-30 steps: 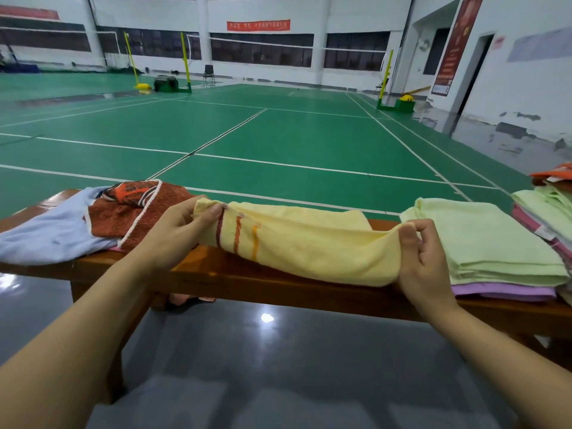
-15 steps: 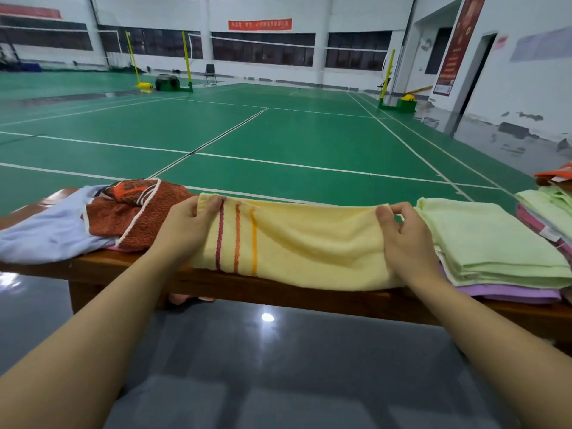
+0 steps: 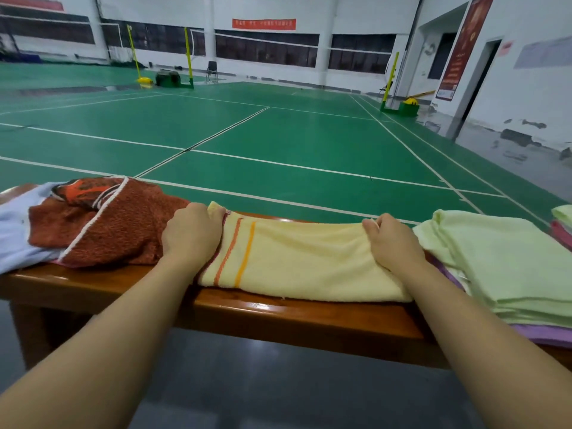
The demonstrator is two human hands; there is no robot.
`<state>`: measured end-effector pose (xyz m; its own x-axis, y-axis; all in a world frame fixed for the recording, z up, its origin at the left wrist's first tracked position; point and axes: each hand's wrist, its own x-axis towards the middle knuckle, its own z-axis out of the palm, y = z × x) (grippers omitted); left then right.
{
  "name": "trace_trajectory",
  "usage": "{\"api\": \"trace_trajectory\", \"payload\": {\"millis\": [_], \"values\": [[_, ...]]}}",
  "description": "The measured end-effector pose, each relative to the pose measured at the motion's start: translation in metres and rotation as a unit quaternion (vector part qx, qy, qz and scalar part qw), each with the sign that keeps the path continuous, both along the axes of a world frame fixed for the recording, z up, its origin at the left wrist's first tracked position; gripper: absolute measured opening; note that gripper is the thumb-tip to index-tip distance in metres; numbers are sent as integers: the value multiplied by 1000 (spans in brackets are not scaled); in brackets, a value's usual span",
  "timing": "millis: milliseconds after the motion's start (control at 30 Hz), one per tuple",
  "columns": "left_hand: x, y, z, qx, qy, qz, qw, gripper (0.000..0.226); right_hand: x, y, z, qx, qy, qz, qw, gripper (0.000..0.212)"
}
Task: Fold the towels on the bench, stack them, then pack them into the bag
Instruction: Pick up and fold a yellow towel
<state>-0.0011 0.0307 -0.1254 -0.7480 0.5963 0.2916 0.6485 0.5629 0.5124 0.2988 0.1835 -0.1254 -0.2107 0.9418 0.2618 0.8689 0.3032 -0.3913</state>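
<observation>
Compared with the view one second earlier, both hands have carried the near long edge of the yellow towel (image 3: 305,261) up and away, from overhanging the front edge of the desk (image 3: 297,320) to the far edge, so the towel now lies folded lengthwise across the middle of the desk. The left hand (image 3: 192,233) has its grip curled closed on the striped end corner at the far edge; the right hand (image 3: 392,239) pinches the plain end corner likewise, a scrap of cloth showing above the knuckles. Just left of the towel, touching the left hand, lies a crumpled brown towel (image 3: 108,224) over a pale blue cloth (image 3: 15,224) at the left end of the desk. Just right, a folded green towel (image 3: 507,261) tops a stack with a purple towel (image 3: 544,334) beneath. To do this fold well, the two held corners should probably be laid flush with the lower layer's far edge, the cloth drawn taut between the hands, then smoothed flat before the crosswise folds. The fingertips and the lower layer's far edge are hidden behind the hands and the cloth; the stack and further cloths at the right are cut off by the frame; no bag can be made out.
</observation>
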Motion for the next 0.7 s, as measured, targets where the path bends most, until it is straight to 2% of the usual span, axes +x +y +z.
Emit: {"api": "trace_trajectory", "payload": {"millis": [100,233,300,400,467,500,567,633,667,700], "values": [[7,6,-1,-35,42,18,998,49,-5,5,-3,8,-56,-31,998,39],[6,9,2,-62,55,-2,997,44,-8,4,-6,14,-70,-35,997,38],[8,8,10,-91,57,-5,994,48,-8,0,-3,26,-71,-27,997,35],[15,4,35,-120,84,6,989,54,-4,-9,4,89,-114,-35,989,36],[19,1,50,-128,96,-24,987,52,-4,-15,8,132,-92,11,987,36],[24,0,58,-134,83,-65,985,50,-5,-18,10,135,-56,69,987,33],[41,-3,72,-177,-18,-197,964,47,-10,-26,10,73,47,210,974,21],[66,-6,81,-249,-133,-313,907,37,-16,-37,9,-73,115,308,942,18],[77,-8,82,-288,-168,-342,878,34,-18,-40,6,-129,102,331,929,21],[84,-9,80,-321,-192,-353,857,35,-19,-40,3,-147,52,339,928,25]]}}
